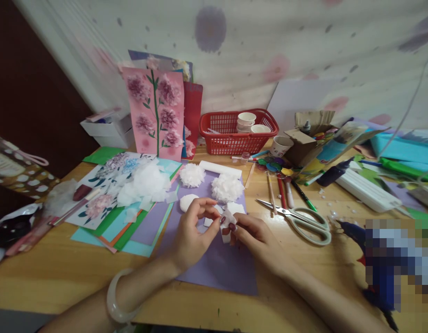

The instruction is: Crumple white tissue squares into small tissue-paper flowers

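Between both hands, above a purple sheet of paper [214,273], is a small crumpled piece of white tissue paper [229,216]. My left hand [195,233] pinches its left side between thumb and fingertips. The fingers of my right hand [257,233] close on its right side. Just beyond the hands, two fluffy white paper flowers [192,175] and a white paper disc [188,202] lie on the purple sheet. More white pieces sit right behind and under the fingers, partly hidden by them.
Left of the hands, a heap of white tissue pieces [144,182] covers coloured sheets. Scissors [300,219] and a blue glue gun [376,263] lie to the right. Behind stand a red basket [221,143], a pink flower picture [141,134] and a cardboard box [300,148].
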